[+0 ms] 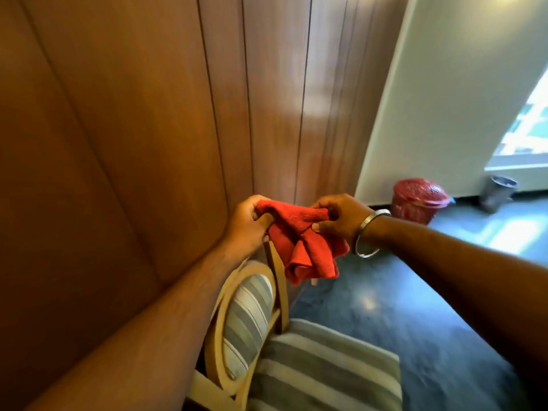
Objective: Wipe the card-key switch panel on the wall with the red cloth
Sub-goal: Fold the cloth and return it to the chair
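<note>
Both my hands hold a red cloth (305, 244) stretched between them in front of a wood-panelled wall (133, 114). My left hand (247, 225) grips its left corner, close to the panelling. My right hand (341, 219), with a metal bangle on the wrist, pinches the right corner. The rest of the cloth hangs down in folds below the hands. No card-key switch panel shows in this view.
A striped upholstered chair (311, 366) with a wooden oval back stands just below my arms against the wall. A red bin (418, 200) sits by a white wall (459, 84), with a metal bin (499, 192) beyond near a bright window. The floor is dark blue.
</note>
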{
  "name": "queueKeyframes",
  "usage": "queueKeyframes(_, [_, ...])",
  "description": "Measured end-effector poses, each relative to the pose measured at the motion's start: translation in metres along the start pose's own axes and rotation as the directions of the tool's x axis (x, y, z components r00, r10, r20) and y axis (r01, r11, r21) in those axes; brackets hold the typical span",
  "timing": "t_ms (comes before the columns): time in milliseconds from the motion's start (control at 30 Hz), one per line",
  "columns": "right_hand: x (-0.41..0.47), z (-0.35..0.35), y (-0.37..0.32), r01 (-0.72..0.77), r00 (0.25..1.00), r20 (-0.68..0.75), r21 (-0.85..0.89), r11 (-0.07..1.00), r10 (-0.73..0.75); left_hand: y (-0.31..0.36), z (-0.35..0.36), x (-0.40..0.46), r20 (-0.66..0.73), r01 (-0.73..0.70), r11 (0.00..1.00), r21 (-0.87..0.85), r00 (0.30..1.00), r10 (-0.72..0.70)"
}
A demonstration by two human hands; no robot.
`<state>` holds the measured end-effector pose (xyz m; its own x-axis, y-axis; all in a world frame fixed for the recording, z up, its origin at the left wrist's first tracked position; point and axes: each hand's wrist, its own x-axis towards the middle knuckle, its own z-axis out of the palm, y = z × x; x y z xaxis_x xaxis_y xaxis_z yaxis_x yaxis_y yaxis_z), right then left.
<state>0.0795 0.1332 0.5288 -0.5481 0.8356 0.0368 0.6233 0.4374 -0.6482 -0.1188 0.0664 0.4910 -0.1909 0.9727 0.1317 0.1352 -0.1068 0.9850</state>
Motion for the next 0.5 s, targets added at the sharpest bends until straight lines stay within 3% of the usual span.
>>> queueKeyframes(133, [-0.026, 0.059, 0.069, -0.223, 0.974, 0.038, 0.044, 0.974, 0.222, -0.086, 0.032, -0.019, 0.057, 0.252, 0.966, -0.051, 0.967, -0.249])
queueKeyframes(200, [-0.043, 0.102, 0.113, -0.342, 0.936, 0.123, 0.103, 0.934, 0.329, -0.138, 0.049, -0.035, 0.091, 0.382, 0.923, -0.034, 0.921, -0.378])
queueKeyframes(333, [-0.078, 0.205, 0.209, -0.546, 0.823, 0.272, 0.134, 0.827, 0.499, -0.260, 0.085, -0.077, 0.103, 0.599, 0.799, 0.056, 0.793, -0.601])
queueKeyframes(500, [-0.119, 0.345, 0.319, -0.700, 0.664, 0.423, 0.062, 0.712, 0.616, -0.412, 0.120, -0.138, 0.028, 0.816, 0.572, 0.083, 0.572, -0.820])
